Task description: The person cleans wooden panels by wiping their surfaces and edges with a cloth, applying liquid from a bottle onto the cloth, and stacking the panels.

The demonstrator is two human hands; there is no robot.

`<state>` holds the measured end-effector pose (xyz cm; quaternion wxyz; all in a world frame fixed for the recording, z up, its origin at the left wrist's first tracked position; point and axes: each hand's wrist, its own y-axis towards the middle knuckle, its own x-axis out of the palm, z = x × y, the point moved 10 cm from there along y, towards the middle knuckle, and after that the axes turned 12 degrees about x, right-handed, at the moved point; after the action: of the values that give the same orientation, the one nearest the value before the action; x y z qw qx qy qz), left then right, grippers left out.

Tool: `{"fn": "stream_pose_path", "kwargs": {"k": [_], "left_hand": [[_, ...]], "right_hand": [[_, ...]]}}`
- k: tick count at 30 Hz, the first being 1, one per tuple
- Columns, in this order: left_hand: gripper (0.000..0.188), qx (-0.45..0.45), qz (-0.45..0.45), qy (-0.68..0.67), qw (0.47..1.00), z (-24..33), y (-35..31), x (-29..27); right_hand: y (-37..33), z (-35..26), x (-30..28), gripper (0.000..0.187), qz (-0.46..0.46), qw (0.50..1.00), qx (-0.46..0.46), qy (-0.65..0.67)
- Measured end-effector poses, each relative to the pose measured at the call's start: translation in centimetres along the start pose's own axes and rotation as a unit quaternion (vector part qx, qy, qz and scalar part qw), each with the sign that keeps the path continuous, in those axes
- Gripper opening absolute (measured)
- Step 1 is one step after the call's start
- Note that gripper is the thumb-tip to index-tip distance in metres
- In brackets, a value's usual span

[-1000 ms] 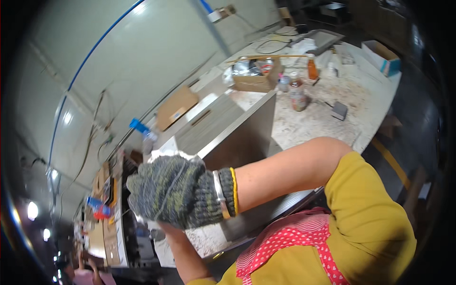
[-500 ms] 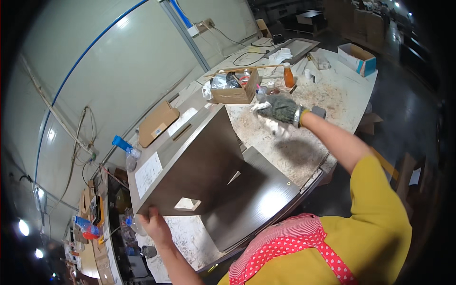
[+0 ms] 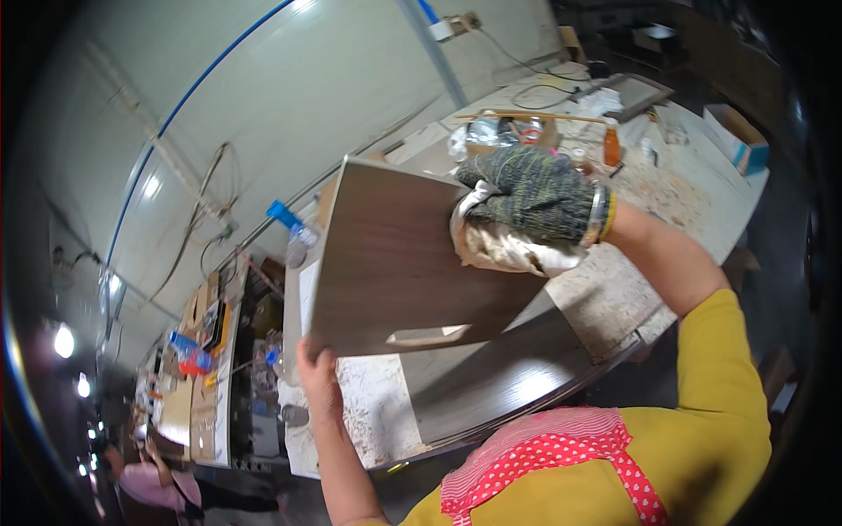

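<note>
My bare left hand (image 3: 320, 379) grips the lower left corner of a brown wood-grain panel (image 3: 395, 254), which stands tilted above the table. A slot-like cutout shows near the panel's lower edge. My right hand (image 3: 537, 197), in a dark grey knitted glove, is closed on a crumpled white cloth (image 3: 504, 248). The cloth lies against the right part of the panel's face and hides some of it. A second dark wood-grain panel (image 3: 482, 394) lies flat on the table below, partly behind the raised one.
The dusty white worktable (image 3: 675, 197) carries a cardboard box (image 3: 548, 133) of odds and ends, an orange bottle (image 3: 611, 145) and a grey frame (image 3: 636, 95). An open carton (image 3: 735, 138) stands at the far right. Another person (image 3: 158, 486) is at lower left, near a cluttered shelf (image 3: 224, 386).
My right hand has brought the cloth from over the table onto the panel's face. The raised panel has turned more toward me, still in my left hand. The view has shifted left.
</note>
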<state>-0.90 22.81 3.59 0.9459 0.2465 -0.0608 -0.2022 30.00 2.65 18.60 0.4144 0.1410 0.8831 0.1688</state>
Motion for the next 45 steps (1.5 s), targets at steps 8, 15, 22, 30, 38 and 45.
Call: {"fn": "stream_pose_path", "kwargs": {"k": [8,15,22,30,38,45], "left_hand": [[0.049,0.041,-0.167,0.011,0.985,5.5,-2.7,10.6],[0.025,-0.021,-0.031,-0.079,0.996,2.2,-4.5,7.4],[0.029,-0.064,0.032,-0.208,0.976,-1.6,-4.1,6.8],[0.029,-0.042,0.003,-0.120,0.992,0.1,-3.7,7.4],[0.030,-0.037,-0.020,-0.108,0.993,0.7,-3.4,8.5],[0.035,-0.029,0.002,-0.088,0.996,0.7,-3.0,6.6]], "right_hand": [[-1.1,-6.5,9.8,0.007,-0.069,0.943,-0.168,-0.280],[-0.2,-9.0,13.5,0.016,-0.152,0.949,-0.258,-0.098],[1.6,-13.5,20.7,0.026,0.063,0.937,-0.258,-0.229],[-1.8,3.7,5.0,0.037,0.122,0.925,-0.087,-0.349],[-2.1,15.6,-7.3,0.032,0.107,0.869,0.270,-0.401],[-5.2,18.4,-8.3,0.034,0.255,0.949,0.171,-0.068]]}}
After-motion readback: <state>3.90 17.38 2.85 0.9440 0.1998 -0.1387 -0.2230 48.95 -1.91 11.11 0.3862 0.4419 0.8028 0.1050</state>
